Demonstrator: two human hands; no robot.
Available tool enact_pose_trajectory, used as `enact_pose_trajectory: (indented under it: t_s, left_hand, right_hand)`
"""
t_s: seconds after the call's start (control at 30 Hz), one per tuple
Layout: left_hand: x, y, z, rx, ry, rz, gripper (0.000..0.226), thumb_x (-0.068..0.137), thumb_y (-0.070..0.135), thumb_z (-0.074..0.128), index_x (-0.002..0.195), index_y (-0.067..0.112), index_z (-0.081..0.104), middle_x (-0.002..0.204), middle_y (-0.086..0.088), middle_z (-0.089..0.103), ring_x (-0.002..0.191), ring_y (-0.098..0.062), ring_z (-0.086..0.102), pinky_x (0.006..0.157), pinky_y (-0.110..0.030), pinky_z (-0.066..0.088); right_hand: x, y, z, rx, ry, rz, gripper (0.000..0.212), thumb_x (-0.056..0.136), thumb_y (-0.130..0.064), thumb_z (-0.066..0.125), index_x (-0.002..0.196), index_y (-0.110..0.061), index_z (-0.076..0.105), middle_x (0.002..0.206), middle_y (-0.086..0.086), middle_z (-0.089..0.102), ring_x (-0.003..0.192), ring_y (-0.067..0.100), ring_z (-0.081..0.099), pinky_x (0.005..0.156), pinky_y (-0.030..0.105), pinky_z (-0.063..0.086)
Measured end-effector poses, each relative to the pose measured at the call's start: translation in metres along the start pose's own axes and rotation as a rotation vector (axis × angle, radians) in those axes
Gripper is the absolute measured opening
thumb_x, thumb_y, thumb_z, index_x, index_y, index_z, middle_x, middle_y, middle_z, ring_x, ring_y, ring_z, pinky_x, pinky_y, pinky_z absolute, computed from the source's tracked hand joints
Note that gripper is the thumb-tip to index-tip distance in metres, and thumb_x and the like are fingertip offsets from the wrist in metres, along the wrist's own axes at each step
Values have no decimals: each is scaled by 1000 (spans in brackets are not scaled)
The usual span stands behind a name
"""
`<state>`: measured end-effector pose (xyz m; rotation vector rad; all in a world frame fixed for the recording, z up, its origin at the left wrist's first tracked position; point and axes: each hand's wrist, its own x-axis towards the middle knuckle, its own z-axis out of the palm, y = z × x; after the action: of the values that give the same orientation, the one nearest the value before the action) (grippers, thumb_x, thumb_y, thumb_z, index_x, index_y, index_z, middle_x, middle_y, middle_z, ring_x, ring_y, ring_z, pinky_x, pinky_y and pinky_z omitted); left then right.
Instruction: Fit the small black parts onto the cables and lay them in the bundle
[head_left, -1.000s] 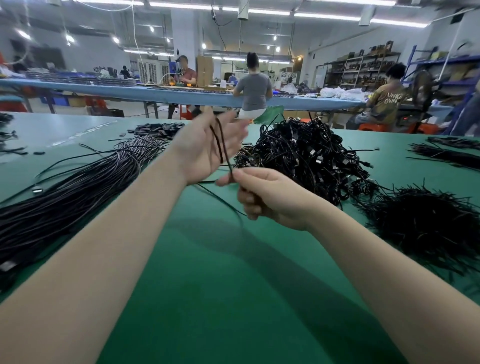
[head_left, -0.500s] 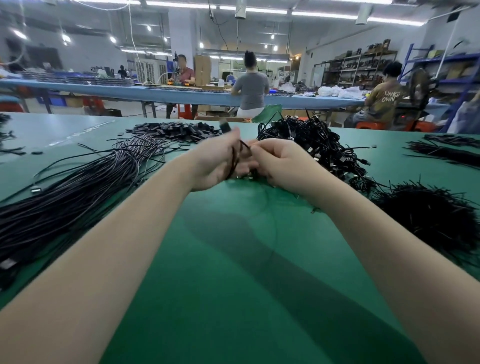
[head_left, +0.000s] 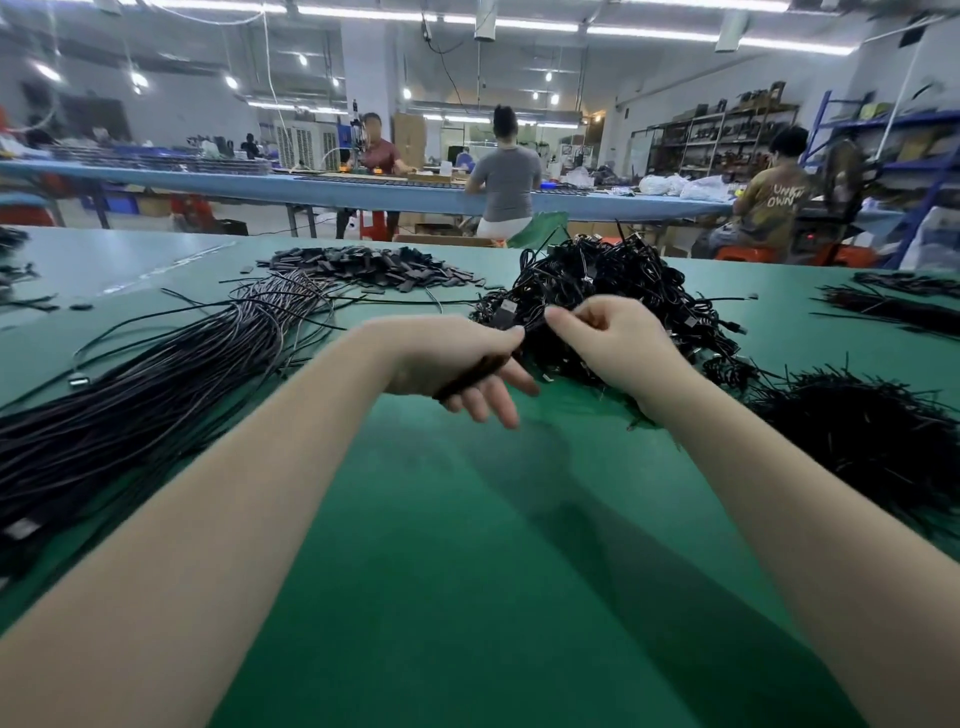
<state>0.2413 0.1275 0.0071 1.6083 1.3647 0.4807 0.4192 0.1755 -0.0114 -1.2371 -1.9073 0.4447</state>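
Over the green felt counter (head_left: 467, 519), my left hand (head_left: 457, 358) grips a thin black cable (head_left: 470, 375) steady while my right hand (head_left: 608, 338) pinches its far end, likely seating a small black part, the long straight bundle (head_left: 156, 395) waiting leftward.

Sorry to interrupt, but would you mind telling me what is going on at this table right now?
A person is working on black cables at a green table. The left hand holds a cable, and the right hand pinches its other end, near a small black part. A long bundle lies to the left, loose black parts sit further back, and a tangled cable heap lies behind the hands.
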Motion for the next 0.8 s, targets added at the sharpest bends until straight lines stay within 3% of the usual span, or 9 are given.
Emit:
enact_pose_trajectory:
  t_s: [0.1,0.2,0.27,0.33,0.4,0.47,0.53,0.63,0.8]
  left_hand:
    - [15,2,14,-487,137,108,52,103,49,17,110,18,58,81,-2,72,73,-13,66,72,-22,52]
    - [15,4,3,-849,228,317,55,104,47,17,113,15,61,83,3,74,84,-11,67,83,-22,44]
    - [11,6,-4,-917,274,405,56,103,47,19,108,16,65,84,4,74,86,-10,69,82,-22,49]
    - [6,8,-6,-1011,293,454,50,104,46,24,95,17,64,59,9,63,62,-8,65,59,-19,52]
    - [4,9,-8,-1043,277,453,43,104,44,28,81,20,55,46,11,38,43,-5,43,45,-18,40]
    - [5,6,-8,-1033,213,440,36,104,36,31,75,22,48,46,9,26,40,-5,27,41,-17,27]
    - [10,1,-3,-1033,127,411,33,103,30,33,74,21,46,47,9,26,40,-4,25,40,-16,24]
    - [21,-8,12,-1046,4,336,34,103,34,32,76,19,46,52,11,38,44,-4,37,43,-15,34]
    - [29,-22,15,-1013,88,205,35,103,33,38,82,12,55,65,0,61,60,-13,63,56,-21,54]
  right_hand:
    - [-4,-33,3,224,-104,-92,32,100,-25,44,79,-9,60,49,-12,48,41,1,39,47,23,33]
    - [-17,-42,20,396,-320,-111,31,102,-17,40,76,-16,58,51,-9,50,40,6,44,41,20,38]
    - [-21,-33,30,451,-410,-62,32,101,-24,44,75,-16,61,54,-6,53,45,8,51,54,25,48]
    - [-24,-19,34,467,-477,15,34,99,-35,47,78,-20,68,61,-7,63,58,10,62,69,30,50]
    - [-23,-4,34,431,-461,69,31,97,-42,48,86,-24,71,80,-9,72,78,10,66,80,30,48]
    - [-20,6,34,452,-384,134,25,95,-43,51,99,-27,70,94,-11,73,91,10,66,84,30,48]
    - [-17,6,34,621,-395,254,24,95,-43,52,101,-26,67,91,-8,74,88,12,68,83,31,51]
    - [-17,2,35,873,-458,344,17,93,-34,58,85,-21,66,72,-4,69,78,18,70,76,32,55]
    - [-21,10,47,883,-366,397,14,96,-15,55,84,-15,63,59,-5,61,55,9,61,67,28,58]
